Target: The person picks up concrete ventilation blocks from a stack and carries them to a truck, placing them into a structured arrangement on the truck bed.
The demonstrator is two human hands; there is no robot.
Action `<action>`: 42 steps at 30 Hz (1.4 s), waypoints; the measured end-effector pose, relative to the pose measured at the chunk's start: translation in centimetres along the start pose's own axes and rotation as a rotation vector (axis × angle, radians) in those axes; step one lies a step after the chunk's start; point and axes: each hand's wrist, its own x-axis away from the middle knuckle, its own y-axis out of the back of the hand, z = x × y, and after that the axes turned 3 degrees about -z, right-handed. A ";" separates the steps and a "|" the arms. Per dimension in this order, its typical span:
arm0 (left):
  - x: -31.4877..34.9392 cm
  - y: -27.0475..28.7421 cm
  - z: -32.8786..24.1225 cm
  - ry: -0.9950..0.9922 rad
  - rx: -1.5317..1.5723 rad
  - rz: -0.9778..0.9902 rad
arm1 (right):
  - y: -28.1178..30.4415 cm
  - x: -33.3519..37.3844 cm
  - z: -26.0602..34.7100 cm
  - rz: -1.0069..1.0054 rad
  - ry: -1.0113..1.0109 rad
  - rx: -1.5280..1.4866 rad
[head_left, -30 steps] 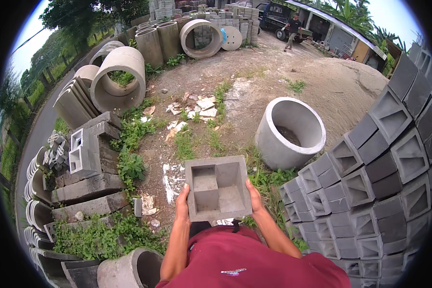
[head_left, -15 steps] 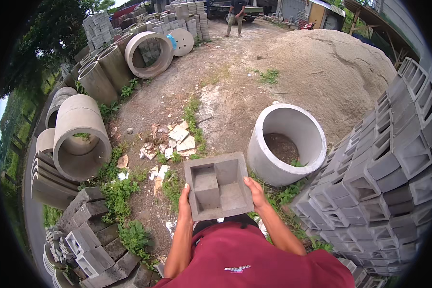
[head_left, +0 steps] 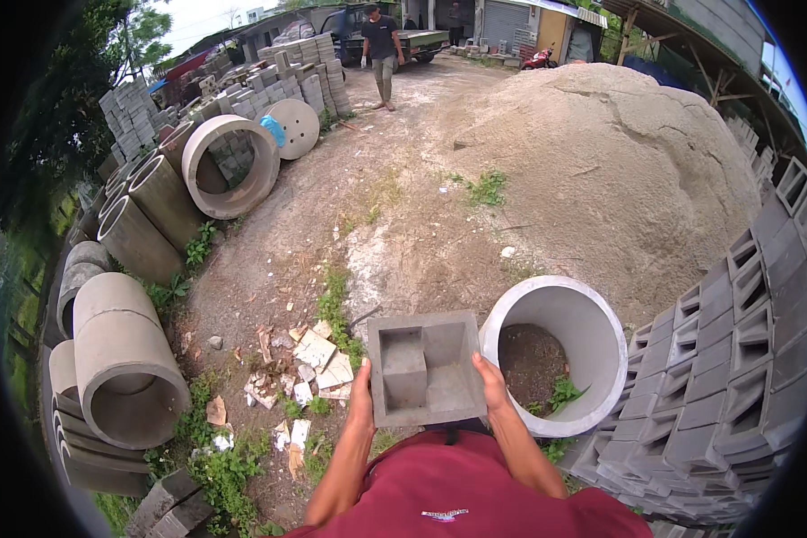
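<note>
Between my two hands is a square grey concrete block (head_left: 407,392), held in front of my body with its hollow face up. Inside its raised rim, stepped surfaces at different depths show. My left hand (head_left: 361,394) grips the left side and my right hand (head_left: 490,381) grips the right side, thumbs at the rim. The other fingers are mostly hidden behind the block. Just beyond my right hand stands an upright concrete ring (head_left: 560,291), open at the top, with soil and weeds inside.
Hollow concrete blocks (head_left: 722,332) are stacked at the right. A large sand heap (head_left: 592,152) rises beyond the ring. Concrete pipes (head_left: 121,332) lie at the left. Broken tile pieces (head_left: 318,350) litter the ground ahead. A person (head_left: 382,54) in dark clothing is in the far background near a truck (head_left: 421,40).
My view has tilted up and shifted, so surroundings sit lower in the picture. The block stays in both hands. The far person now appears further left and walking.
</note>
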 end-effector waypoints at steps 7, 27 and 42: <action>-17.4 -8.8 -8.0 -0.003 -0.040 0.093 | -1.9 -17.4 9.2 -0.082 0.066 0.026; -73.3 -30.0 -36.6 0.046 -0.124 0.144 | -12.7 -77.0 28.1 -0.189 0.133 -0.095; -117.5 -48.7 -50.1 -0.053 -0.051 0.085 | -12.2 -127.9 44.9 -0.063 0.150 0.048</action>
